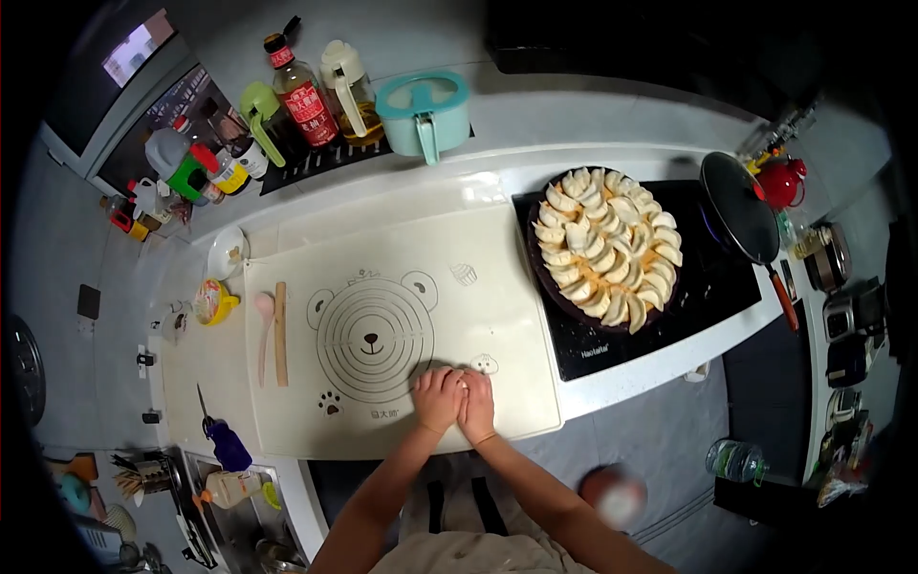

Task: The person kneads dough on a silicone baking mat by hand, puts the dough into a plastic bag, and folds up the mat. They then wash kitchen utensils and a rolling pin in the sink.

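Note:
My left hand and my right hand are pressed together over the front part of a cream silicone mat printed with a bear face. The fingers of both hands are curled and closed against each other. A small pale bit shows between them, but what they hold, if anything, is hidden. To the left on the mat lie a wooden rolling pin and a pink spoon. Beyond the mat on the right, a round dark tray carries many folded dumplings laid in rings.
The tray sits on a black cooktop, with a frying pan at its right. Sauce bottles and a teal lidded pot line the back shelf. At left are a white bowl, a yellow container and a sink.

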